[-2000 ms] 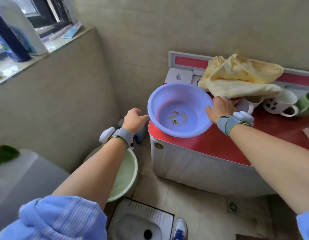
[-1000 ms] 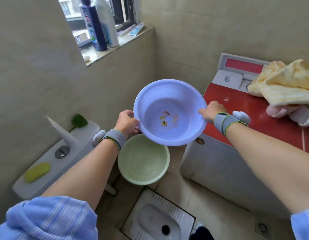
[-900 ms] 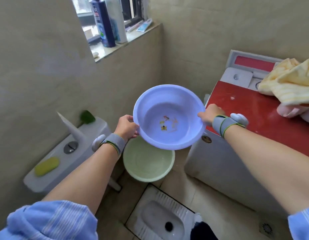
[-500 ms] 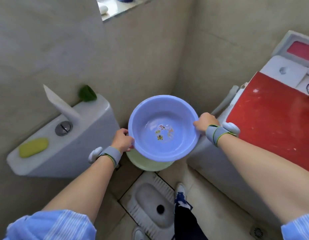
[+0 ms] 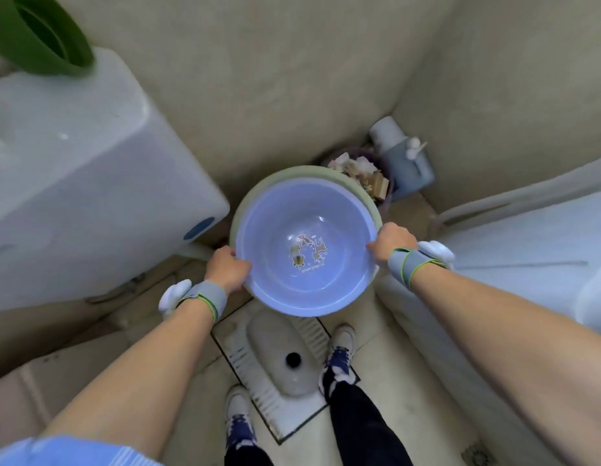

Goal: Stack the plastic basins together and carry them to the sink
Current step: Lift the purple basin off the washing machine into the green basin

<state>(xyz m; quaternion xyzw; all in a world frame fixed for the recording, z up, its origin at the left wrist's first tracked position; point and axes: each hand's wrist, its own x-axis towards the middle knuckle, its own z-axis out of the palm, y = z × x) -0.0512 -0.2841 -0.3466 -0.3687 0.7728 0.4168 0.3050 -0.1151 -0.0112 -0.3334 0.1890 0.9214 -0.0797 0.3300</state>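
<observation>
A light purple plastic basin (image 5: 275, 227) with a small printed picture on its bottom fills the middle of the head view. My left hand (image 5: 226, 268) grips its left rim and my right hand (image 5: 390, 240) grips its right rim. Directly under it sits a pale green basin (image 5: 294, 171) on the floor in the corner; only its far rim shows as a crescent above and to the left of the purple one. I cannot tell whether the two basins touch.
A white toilet cistern (image 5: 77, 176) with a green object (image 5: 40, 35) on top stands at the left. The white washing machine side (image 5: 514, 250) is at the right. A waste bin (image 5: 363, 174) and blue jug (image 5: 405, 163) fill the corner. A squat pan (image 5: 285, 351) lies between my feet.
I lifted the purple basin off the red machine top, swung it left and lowered it over the green basin. My head tilted further down, so the window sill left the view.
</observation>
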